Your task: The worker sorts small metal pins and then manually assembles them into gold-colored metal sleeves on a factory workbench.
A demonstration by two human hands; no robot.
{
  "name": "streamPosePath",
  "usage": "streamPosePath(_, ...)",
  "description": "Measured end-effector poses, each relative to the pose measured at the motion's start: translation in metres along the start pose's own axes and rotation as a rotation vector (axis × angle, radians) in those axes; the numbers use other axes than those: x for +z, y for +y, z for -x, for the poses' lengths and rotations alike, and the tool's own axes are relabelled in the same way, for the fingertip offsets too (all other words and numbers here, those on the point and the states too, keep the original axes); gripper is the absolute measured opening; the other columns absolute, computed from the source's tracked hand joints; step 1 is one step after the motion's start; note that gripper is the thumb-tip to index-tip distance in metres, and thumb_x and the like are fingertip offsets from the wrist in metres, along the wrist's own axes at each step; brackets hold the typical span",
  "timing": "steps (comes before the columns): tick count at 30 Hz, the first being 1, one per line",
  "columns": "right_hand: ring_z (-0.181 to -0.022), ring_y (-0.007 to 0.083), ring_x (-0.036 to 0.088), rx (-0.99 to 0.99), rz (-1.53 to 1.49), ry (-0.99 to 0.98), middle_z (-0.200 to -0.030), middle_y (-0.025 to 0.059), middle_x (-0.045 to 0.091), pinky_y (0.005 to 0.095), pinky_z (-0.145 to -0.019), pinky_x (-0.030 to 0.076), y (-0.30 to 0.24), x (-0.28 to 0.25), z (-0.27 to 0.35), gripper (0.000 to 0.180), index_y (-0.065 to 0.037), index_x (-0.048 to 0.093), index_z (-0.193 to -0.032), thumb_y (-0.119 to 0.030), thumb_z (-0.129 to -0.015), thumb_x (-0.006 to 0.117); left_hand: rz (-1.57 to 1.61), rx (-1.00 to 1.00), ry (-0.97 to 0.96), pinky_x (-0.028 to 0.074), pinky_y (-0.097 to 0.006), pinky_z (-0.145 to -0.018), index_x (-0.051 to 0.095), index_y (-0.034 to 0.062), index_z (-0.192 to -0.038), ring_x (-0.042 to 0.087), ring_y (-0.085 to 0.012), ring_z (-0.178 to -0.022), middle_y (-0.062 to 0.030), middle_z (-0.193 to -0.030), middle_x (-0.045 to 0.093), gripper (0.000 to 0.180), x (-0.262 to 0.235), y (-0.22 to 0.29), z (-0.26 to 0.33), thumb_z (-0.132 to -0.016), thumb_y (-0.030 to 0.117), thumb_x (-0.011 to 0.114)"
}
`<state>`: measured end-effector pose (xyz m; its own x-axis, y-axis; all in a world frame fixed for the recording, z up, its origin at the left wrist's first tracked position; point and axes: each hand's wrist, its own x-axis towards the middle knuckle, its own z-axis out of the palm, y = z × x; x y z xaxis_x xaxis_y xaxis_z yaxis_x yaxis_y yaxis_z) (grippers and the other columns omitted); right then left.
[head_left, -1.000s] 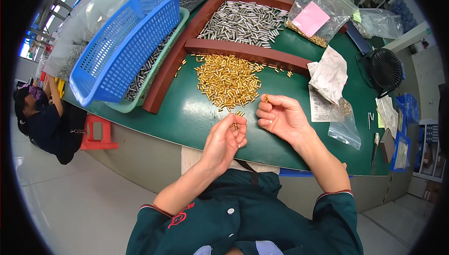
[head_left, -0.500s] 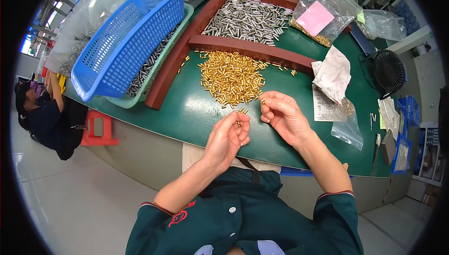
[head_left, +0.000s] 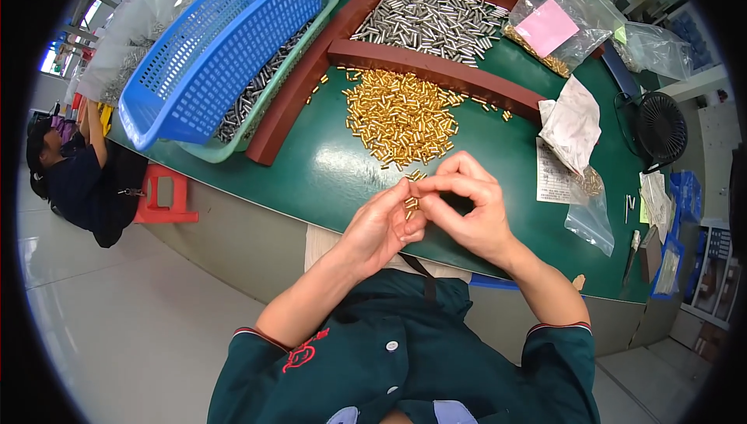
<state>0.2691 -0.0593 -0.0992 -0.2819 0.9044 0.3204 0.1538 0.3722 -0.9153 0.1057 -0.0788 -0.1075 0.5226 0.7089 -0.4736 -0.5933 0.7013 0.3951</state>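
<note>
Left hand point(head_left: 383, 226) and right hand point(head_left: 465, 210) meet over table edge point(head_left: 327, 175), fingertips closed on a few small brass pins point(head_left: 410, 204); exact count too small to tell. Main brass pile point(head_left: 401, 117) just beyond. Pins look rigid, light, smooth, prob. slippery and roll easily. Best pinched across the barrel, mid-length, w/ thumb and forefinger.

We find a factory assembly or sorting workshop: a green-topped workbench point(head_left: 327, 175) carries a loose heap of brass pins point(head_left: 401, 117), a wooden tray of steel pins point(head_left: 432, 19) at its far edge, a blue basket point(head_left: 226, 43) at the left corner, and bagged stock.
</note>
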Motion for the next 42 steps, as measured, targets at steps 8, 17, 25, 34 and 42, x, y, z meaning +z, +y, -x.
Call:
streamPosePath(8,-0.075,0.0230,0.056,0.099,0.299,0.056,-0.077,0.0073,0.054,0.0332,-0.065,0.045,0.015,-0.005,-0.004,0.012,-0.004,0.066,-0.081,0.000,-0.070,0.066,0.154,0.068,0.029,0.029,-0.022,-0.050,0.053,0.0022,-0.092,0.036,-0.0069,-0.055,-0.0029,-0.073,0.050,0.028,-0.013,0.004,0.011,-0.096,0.028,0.043)
streamPosePath(17,-0.078,0.0232,0.055,-0.159,0.478,-0.059,-0.078,0.0044,0.054,0.0350,-0.065,0.044,0.018,0.003,-0.008,0.014,-0.005,0.065,-0.080,-0.001,-0.067,0.067,0.152,0.102,0.025,0.029,-0.022,-0.051,0.053,0.0025,-0.092,0.036,-0.0075,-0.054,-0.0025,-0.072,0.049,0.028,-0.011,0.003,0.009,-0.096,0.028,0.041)
streamPosePath(25,-0.076,0.0212,0.052,-0.274,0.740,-0.211,-0.075,0.0047,0.051,0.0333,-0.064,0.042,0.014,-0.003,-0.009,0.012,-0.005,0.063,-0.080,-0.006,-0.068,0.061,0.115,0.124,0.034,0.030,-0.023,-0.051,0.052,0.0024,-0.092,0.036,-0.0072,-0.054,-0.0025,-0.073,0.050,0.028,-0.010,0.002,0.009,-0.096,0.029,0.042)
streamPosePath(34,-0.073,0.0232,0.052,-0.267,0.848,-0.217,-0.074,0.0055,0.052,0.0344,-0.060,0.043,0.009,0.000,-0.015,0.013,-0.004,0.060,-0.079,-0.006,-0.068,0.067,0.103,0.095,0.069,0.031,-0.022,-0.052,0.050,0.0021,-0.093,0.036,-0.0073,-0.055,-0.0030,-0.074,0.049,0.029,-0.008,0.003,0.010,-0.097,0.029,0.040)
streamPosePath(42,-0.069,0.0226,0.052,-0.260,0.924,-0.149,-0.071,0.0054,0.051,0.0340,-0.058,0.044,0.013,-0.002,-0.017,0.012,-0.005,0.059,-0.075,-0.005,-0.066,0.066,0.100,0.098,0.045,0.032,-0.022,-0.053,0.050,0.0020,-0.094,0.036,-0.0074,-0.055,-0.0030,-0.074,0.049,0.029,-0.010,0.002,0.008,-0.097,0.029,0.040)
